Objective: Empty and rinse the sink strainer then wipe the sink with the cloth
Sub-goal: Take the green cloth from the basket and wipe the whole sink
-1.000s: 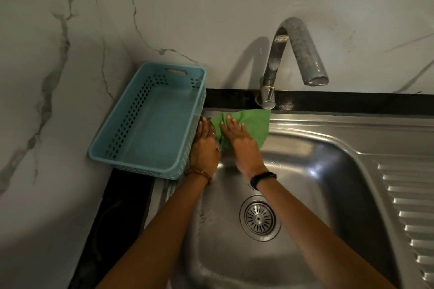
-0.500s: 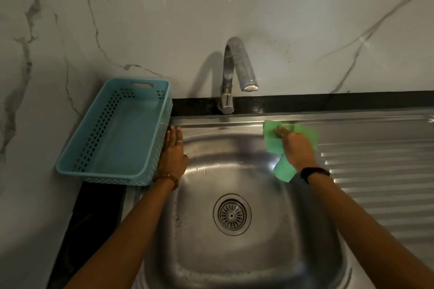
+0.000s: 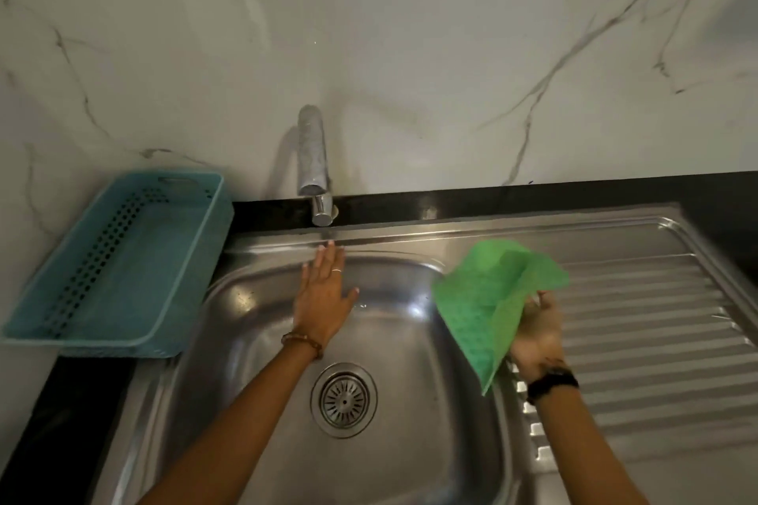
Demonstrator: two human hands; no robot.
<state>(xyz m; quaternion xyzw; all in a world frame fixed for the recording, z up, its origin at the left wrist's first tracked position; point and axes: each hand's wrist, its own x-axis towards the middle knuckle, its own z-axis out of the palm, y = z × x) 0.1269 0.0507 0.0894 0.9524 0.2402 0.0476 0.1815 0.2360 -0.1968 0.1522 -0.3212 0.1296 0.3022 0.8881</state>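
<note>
Counts: one sink, one strainer, one cloth, one tap, one basket, two hands.
Strainer: sat flat in the drain hole at the middle of the basin floor, round, slots radiating from its centre; no long axis to call.
Cloth: green, lifted off the steel at the basin's right edge, between basin and drainboard; hung crumpled, long axis running from upper right to a corner pointing down-left.
Right hand: blurred; fingers appeared curled round the cloth's right side, holding it up. Black band on the wrist.
Left hand: flat, fingers straight and together, thumb spread, holding nothing; palm down over the basin's back wall, fingertips at the back rim, pointing toward the tap. Ring on one finger, bead bracelet at the wrist.
Tap: stood on the black ledge behind the sink, spout facing the camera, above the basin's back edge.
Basket: blue, perforated, on the counter left of the sink, touching the marble wall; long axis front to back.
In the way: left forearm crossed the basin just left of the strainer; strainer itself uncovered.
</note>
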